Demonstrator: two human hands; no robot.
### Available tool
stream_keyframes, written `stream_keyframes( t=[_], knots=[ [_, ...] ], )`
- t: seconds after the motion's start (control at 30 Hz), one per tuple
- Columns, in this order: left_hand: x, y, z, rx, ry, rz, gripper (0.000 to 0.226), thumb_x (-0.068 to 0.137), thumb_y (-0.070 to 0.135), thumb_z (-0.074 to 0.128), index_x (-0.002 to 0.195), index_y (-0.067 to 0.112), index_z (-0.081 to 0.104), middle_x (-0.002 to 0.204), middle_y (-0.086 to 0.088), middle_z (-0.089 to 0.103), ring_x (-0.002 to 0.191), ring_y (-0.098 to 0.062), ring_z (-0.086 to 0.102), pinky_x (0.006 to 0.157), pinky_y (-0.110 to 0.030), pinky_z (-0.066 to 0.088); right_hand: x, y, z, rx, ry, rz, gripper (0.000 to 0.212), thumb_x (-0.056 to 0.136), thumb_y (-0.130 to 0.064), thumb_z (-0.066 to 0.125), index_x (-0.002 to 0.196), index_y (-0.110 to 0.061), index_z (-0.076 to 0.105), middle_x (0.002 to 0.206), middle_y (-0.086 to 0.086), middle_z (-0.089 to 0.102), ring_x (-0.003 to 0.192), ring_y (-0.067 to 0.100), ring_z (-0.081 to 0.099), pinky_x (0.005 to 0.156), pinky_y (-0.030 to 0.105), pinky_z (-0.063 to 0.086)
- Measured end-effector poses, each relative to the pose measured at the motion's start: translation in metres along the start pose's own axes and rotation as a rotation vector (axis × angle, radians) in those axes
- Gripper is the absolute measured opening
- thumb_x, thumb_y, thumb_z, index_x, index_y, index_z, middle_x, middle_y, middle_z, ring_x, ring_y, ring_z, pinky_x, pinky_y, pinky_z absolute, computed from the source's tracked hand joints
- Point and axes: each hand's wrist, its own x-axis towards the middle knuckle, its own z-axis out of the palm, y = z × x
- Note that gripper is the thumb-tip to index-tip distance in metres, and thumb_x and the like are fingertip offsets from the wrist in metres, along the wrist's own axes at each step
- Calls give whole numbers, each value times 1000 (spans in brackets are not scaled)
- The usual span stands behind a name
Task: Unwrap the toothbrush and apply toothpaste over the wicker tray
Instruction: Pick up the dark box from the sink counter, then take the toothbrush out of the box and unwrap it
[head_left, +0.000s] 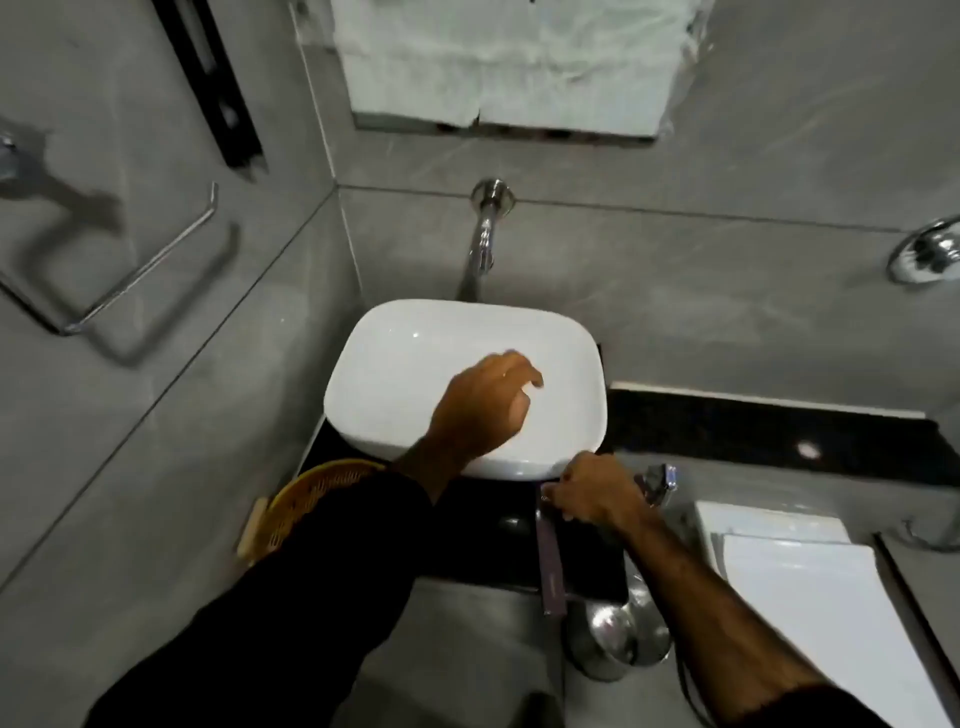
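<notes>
My right hand (592, 493) sits at the front right corner of the basin, shut on one end of a long, narrow purple-grey toothbrush package (550, 566). The package points down toward me over the black counter. My left hand (483, 410) hovers over the white basin (405, 364) with its fingers loosely curled and apart, holding nothing. The yellow wicker tray (311, 499) stands on the counter at the basin's front left, and my black left sleeve covers most of it. No toothpaste is visible.
A chrome wall spout (483, 244) hangs above the basin. The black counter (779, 436) runs off to the right. A white toilet cistern (805, 571) and a chrome bin (623, 639) are at the lower right. A towel bar (140, 275) is on the left wall, and folded towels (509, 62) are above.
</notes>
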Motion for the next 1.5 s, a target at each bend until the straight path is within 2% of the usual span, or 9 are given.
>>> stream_keyframes(
  t=[0.17, 0.37, 0.53, 0.63, 0.8, 1.0, 1.13, 1.33, 1.5],
  knots=[
    [-64, 9, 40, -93, -373, -159, 22, 82, 20, 49, 82, 20, 71, 87, -4, 75, 82, -30, 70, 73, -43, 56, -16, 6, 69, 105, -106, 136, 65, 78, -50, 72, 128, -12, 57, 127, 15, 65, 117, 36, 62, 91, 40, 52],
    [-96, 5, 70, -238, -874, -332, 25, 90, 17, 53, 96, 27, 75, 111, 3, 76, 104, -19, 69, 99, -41, 54, -14, 5, 106, 262, 69, 181, 56, 80, -38, 77, 119, -11, 47, 127, 14, 53, 113, 40, 60, 85, 49, 52],
    [-110, 0, 82, -243, -1018, -469, 27, 94, 18, 54, 113, 20, 73, 125, -3, 72, 114, -24, 65, 103, -39, 52, -8, 13, 115, 283, 117, 195, 56, 75, -25, 81, 117, -12, 45, 124, 13, 51, 114, 38, 56, 83, 51, 54],
    [-115, 1, 92, -312, -969, -629, 35, 95, 27, 56, 127, 18, 63, 129, -7, 68, 115, -27, 65, 101, -38, 53, -8, 16, 116, 340, 83, 200, 53, 75, -21, 77, 115, -11, 44, 121, 16, 56, 112, 40, 58, 84, 51, 54],
    [-120, 12, 106, -793, -576, -1232, 62, 96, 53, 51, 147, 24, 34, 136, -9, 60, 85, -23, 69, 76, -40, 61, -40, 27, 112, 372, 32, 121, 51, 72, -20, 76, 112, -15, 45, 117, 12, 54, 101, 39, 64, 79, 43, 54],
    [-140, 24, 117, -954, -555, -1242, 42, 101, 49, 44, 123, 18, 62, 115, -10, 72, 83, -19, 72, 63, -31, 60, -93, 46, 96, 267, -19, 44, 50, 68, -25, 77, 108, -21, 46, 111, 3, 52, 92, 29, 65, 73, 39, 53],
    [-152, 34, 118, -1101, -610, -1391, 32, 100, 47, 48, 108, 23, 67, 95, -3, 73, 80, -18, 69, 64, -30, 56, -120, 51, 76, 167, -1, 23, 48, 69, -31, 75, 107, -30, 46, 109, -3, 49, 87, 25, 64, 63, 32, 42],
    [-162, 47, 123, -1300, -542, -1609, 30, 100, 41, 51, 93, 16, 65, 90, -8, 68, 78, -20, 64, 66, -33, 52, -152, 43, 38, -10, 6, -16, 45, 77, -29, 73, 116, -32, 50, 115, -4, 51, 94, 27, 67, 67, 35, 47],
    [-161, 47, 118, -1299, -626, -1615, 41, 100, 50, 46, 89, 15, 66, 76, -8, 66, 58, -12, 54, 44, -21, 53, -168, 22, -4, -241, -21, -40, 35, 84, -20, 67, 116, -30, 60, 118, -3, 62, 100, 25, 68, 74, 38, 53]
  ],
)
